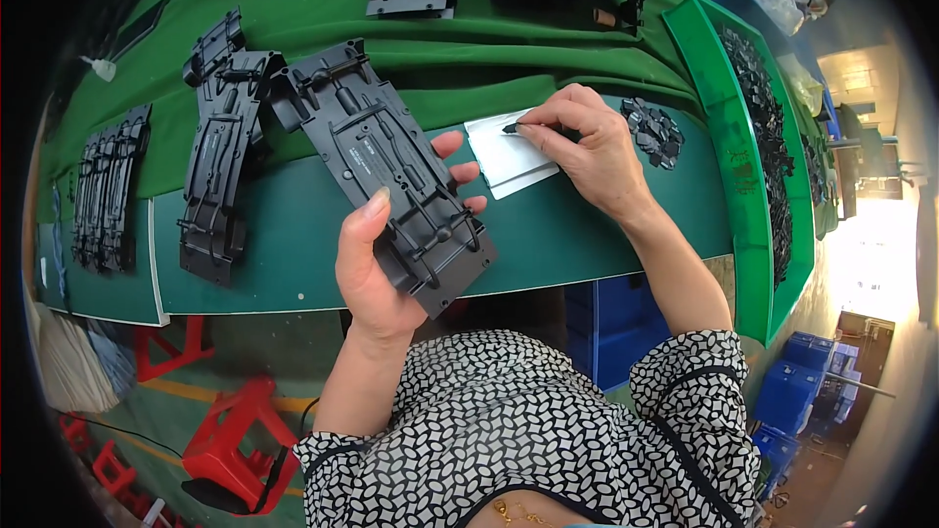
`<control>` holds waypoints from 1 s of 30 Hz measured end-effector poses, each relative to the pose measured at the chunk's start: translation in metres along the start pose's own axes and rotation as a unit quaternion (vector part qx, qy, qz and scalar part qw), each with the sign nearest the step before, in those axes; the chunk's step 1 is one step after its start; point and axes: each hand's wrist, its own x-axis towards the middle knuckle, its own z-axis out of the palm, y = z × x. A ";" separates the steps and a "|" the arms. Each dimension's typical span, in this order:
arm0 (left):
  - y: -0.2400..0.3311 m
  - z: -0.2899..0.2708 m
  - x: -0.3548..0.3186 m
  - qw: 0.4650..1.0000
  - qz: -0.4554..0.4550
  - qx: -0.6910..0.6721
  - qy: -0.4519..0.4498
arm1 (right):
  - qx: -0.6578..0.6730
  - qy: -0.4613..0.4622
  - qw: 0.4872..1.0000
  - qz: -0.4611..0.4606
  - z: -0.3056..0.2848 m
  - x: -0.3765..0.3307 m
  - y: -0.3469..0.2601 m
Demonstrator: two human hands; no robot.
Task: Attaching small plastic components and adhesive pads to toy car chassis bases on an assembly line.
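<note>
Two hands busy over desk (293, 235). Left hand (377, 269) clamped round long black plastic chassis (386, 161), thumb on top, fingers under far edge, part held tilted above desk edge. Right hand (587, 152) pinched shut on small dark piece (511, 127), over white card (509, 158) just right of chassis. Risk: one-handed hold near one end, chassis could have tipped or slipped off toward floor. Tiny piece could have dropped, got lost among black parts heap (653, 132) beside right hand. More chassis (220, 152) lay left of left hand.
</note>
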 end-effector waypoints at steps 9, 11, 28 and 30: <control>-0.001 0.001 0.001 1.000 0.001 0.005 0.001 | -0.043 0.004 0.999 -0.028 0.001 -0.001 0.006; 0.000 0.000 0.001 1.000 -0.002 0.000 -0.004 | -0.051 0.010 0.998 -0.041 0.001 -0.001 0.006; -0.002 -0.008 0.001 1.000 0.004 -0.009 -0.022 | -0.130 0.034 0.983 -0.129 0.001 -0.003 0.006; -0.004 -0.012 0.002 0.997 0.009 -0.068 -0.044 | -0.121 0.033 0.985 -0.122 0.002 -0.003 0.006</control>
